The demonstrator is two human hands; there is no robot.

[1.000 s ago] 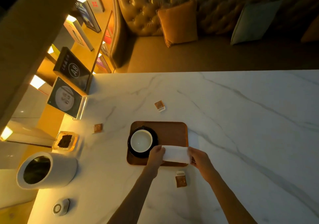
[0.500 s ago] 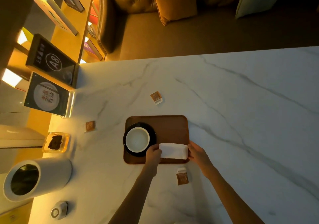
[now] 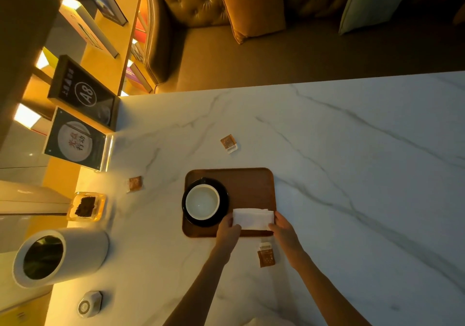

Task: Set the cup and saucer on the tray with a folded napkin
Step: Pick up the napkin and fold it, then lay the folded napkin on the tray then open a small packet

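Two-handed, pinched the folded napkin [image 3: 253, 218] at its short ends, with the left hand [image 3: 227, 229] on one end and the right hand [image 3: 284, 231] on the other. Kept the fingers [image 3: 230, 218] of each hand curled in close, nearly shut, with only the thin paper between them. Held nothing else.

Found the napkin over the near right part of the tray [image 3: 251, 187], just beside the saucer [image 3: 224, 200]. Could not tell whether lying flat on the tray or a tiny bit above it. Found the cup [image 3: 202, 201] upright in the middle of the saucer, on the left part of the tray.

Looked like the last little step: laying the napkin down neatly. Best done slowly and softly. Needed both ends lowered together, to keep the fold from popping open. Needed the long edge lined up with the near edge of the tray, with a small gap from the saucer, to avoid bumping the cup. Then needed the fingers opened gently and slid away sideways, to avoid dragging the paper along.

Saw a soft, thin, white napkin, long and flat, easy to crease. Saw a brown tray, smooth, with round corners and a low rim. Saw a round, shiny black saucer and a round cup, pale inside, hard, with nothing in it. Saw a white table [image 3: 352, 174] with grey lines like stone, smooth and slick. Spotted a small brown packet [image 3: 266, 256] on the table near the tray, between the two arms.
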